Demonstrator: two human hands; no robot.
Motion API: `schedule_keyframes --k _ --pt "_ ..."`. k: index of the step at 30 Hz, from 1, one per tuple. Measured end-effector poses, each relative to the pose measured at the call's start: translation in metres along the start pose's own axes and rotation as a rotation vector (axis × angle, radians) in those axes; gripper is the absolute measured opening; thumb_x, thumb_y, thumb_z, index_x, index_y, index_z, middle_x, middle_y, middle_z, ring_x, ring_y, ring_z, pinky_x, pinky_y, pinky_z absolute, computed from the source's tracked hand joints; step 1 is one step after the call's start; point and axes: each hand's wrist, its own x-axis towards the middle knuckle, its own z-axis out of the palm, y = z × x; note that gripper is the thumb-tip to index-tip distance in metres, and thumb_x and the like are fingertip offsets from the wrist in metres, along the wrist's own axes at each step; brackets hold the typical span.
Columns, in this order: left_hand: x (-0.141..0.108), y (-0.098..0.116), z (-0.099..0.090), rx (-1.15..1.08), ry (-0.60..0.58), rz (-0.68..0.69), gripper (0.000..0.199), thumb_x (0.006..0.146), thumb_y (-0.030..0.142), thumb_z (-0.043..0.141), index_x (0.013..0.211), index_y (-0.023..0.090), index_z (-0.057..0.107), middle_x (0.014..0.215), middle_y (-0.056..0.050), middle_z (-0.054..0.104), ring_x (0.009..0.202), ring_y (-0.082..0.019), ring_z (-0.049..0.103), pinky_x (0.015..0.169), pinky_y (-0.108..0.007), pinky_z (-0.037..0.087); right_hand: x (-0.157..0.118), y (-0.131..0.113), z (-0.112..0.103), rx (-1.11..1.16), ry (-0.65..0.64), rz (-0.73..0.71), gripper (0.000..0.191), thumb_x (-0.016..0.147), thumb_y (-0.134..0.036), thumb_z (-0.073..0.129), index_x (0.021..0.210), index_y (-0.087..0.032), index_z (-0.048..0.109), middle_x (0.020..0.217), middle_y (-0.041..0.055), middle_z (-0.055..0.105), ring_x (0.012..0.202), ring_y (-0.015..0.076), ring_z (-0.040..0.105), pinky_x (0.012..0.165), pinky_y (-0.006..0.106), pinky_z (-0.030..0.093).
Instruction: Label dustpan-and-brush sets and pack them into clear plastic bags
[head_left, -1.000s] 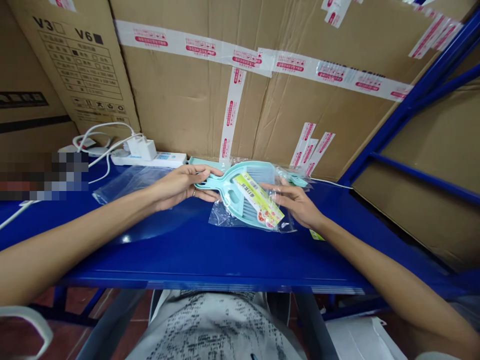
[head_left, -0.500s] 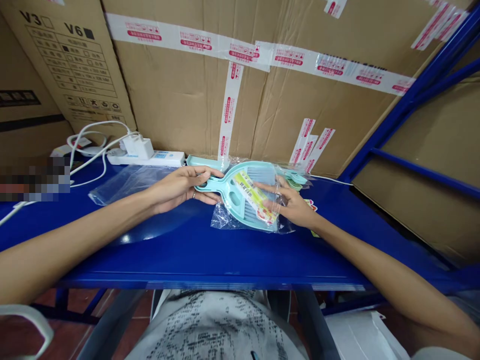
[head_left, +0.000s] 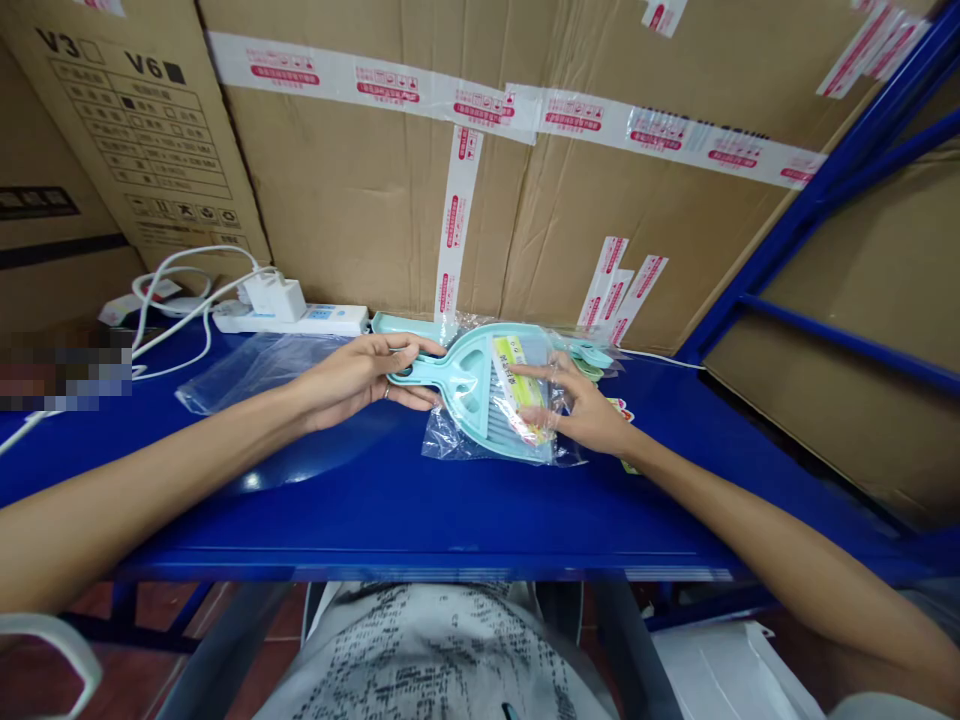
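A mint-green dustpan (head_left: 474,385) with a small brush lying in it is held above the blue table, its pan end inside a clear plastic bag (head_left: 442,437). My left hand (head_left: 360,380) is closed round the handles at the left. At the pan's right side, my right hand (head_left: 589,405) has its thumb and fingers on a yellow-green and white label card (head_left: 512,380) over the bristles. Whether the card lies inside or outside the bag I cannot make out.
Behind the hands lie a flat clear bag (head_left: 259,370), another mint-green piece (head_left: 409,325) and a white power strip (head_left: 322,319) with cables. More mint-green items (head_left: 591,355) and a colourful card (head_left: 621,408) lie at the right. Cardboard (head_left: 360,200) walls the blue table's (head_left: 450,520) back.
The label card has shifted slightly to the right and turned more upright under my right hand, showing more of the dustpan's holes. My left hand keeps its hold on the handles.
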Motion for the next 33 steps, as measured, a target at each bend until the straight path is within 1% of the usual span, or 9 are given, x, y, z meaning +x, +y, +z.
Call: schedule_keyframes --k 3,5,10,13,16,22,27,30,33 --pt "0.000 0.000 0.000 -0.006 -0.003 -0.001 0.024 0.105 0.021 0.061 0.124 0.011 0.072 0.099 -0.016 0.082 0.085 -0.027 0.084 0.078 -0.036 0.072 -0.001 -0.004 0.005 0.047 0.104 0.006 0.067 0.074 -0.069 0.088 0.127 -0.029 0.078 0.118 0.0100 0.060 0.114 0.0327 0.061 0.097 0.050 0.059" --pt "0.000 0.000 0.001 -0.017 -0.005 -0.006 0.023 0.105 0.020 0.061 0.123 0.011 0.072 0.097 -0.016 0.082 0.083 -0.027 0.084 0.077 -0.035 0.072 0.000 -0.004 0.004 0.096 0.113 -0.020 0.062 0.078 -0.069 0.085 0.126 -0.030 0.077 0.121 0.0100 0.063 0.118 0.0335 0.061 0.100 0.049 0.058" --pt "0.000 0.002 0.001 -0.026 0.002 0.002 0.023 0.105 0.019 0.059 0.121 0.012 0.073 0.097 -0.015 0.082 0.084 -0.026 0.083 0.078 -0.034 0.072 0.003 0.002 -0.006 0.157 0.015 -0.095 0.063 0.091 -0.063 0.074 0.147 -0.034 0.066 0.141 0.0097 0.063 0.134 0.0354 0.056 0.108 0.049 0.053" --pt "0.001 0.000 0.000 -0.023 -0.024 -0.005 0.024 0.105 0.020 0.061 0.123 0.012 0.074 0.097 -0.015 0.082 0.084 -0.026 0.083 0.078 -0.035 0.072 0.003 0.003 -0.006 0.058 0.010 -0.064 0.064 0.089 -0.061 0.077 0.146 -0.033 0.068 0.134 0.0105 0.066 0.130 0.0365 0.058 0.111 0.056 0.050" --pt "0.002 -0.002 -0.002 -0.026 -0.036 -0.014 0.025 0.105 0.022 0.063 0.125 0.012 0.074 0.097 -0.015 0.082 0.084 -0.026 0.083 0.078 -0.035 0.072 0.001 0.000 0.000 0.006 0.092 -0.046 0.062 0.085 -0.057 0.082 0.141 -0.031 0.072 0.125 0.0092 0.067 0.120 0.0343 0.061 0.114 0.059 0.046" --pt "0.003 -0.002 -0.002 -0.037 -0.023 -0.017 0.022 0.105 0.020 0.061 0.121 0.012 0.074 0.096 -0.015 0.082 0.082 -0.024 0.083 0.077 -0.032 0.072 -0.001 -0.001 0.007 0.139 0.128 -0.011 0.070 0.075 -0.059 0.092 0.135 -0.030 0.071 0.132 0.0095 0.064 0.124 0.0350 0.062 0.110 0.053 0.051" --pt "0.002 0.001 -0.001 -0.029 0.024 -0.009 0.022 0.106 0.019 0.058 0.121 0.012 0.073 0.095 -0.016 0.082 0.083 -0.026 0.083 0.077 -0.034 0.072 0.002 -0.001 0.007 0.367 0.142 0.082 0.059 0.082 -0.065 0.082 0.129 -0.034 0.064 0.136 0.0075 0.064 0.113 0.0317 0.067 0.084 0.045 0.063" --pt "0.003 0.001 -0.002 -0.039 0.037 0.001 0.021 0.105 0.020 0.060 0.120 0.012 0.073 0.093 -0.015 0.082 0.082 -0.026 0.083 0.079 -0.035 0.072 0.005 0.001 0.006 0.594 0.236 0.182 0.058 0.086 -0.063 0.079 0.129 -0.039 0.049 0.124 0.0033 0.069 0.094 0.0241 0.070 0.061 0.034 0.060" --pt "0.003 0.001 -0.002 -0.036 0.057 0.004 0.022 0.104 0.022 0.063 0.121 0.012 0.072 0.091 -0.016 0.082 0.083 -0.027 0.083 0.082 -0.038 0.072 0.008 0.001 0.004 0.785 0.265 0.275 0.064 0.086 -0.062 0.078 0.131 -0.040 0.038 0.114 0.0000 0.072 0.079 0.0195 0.070 0.055 0.030 0.057"
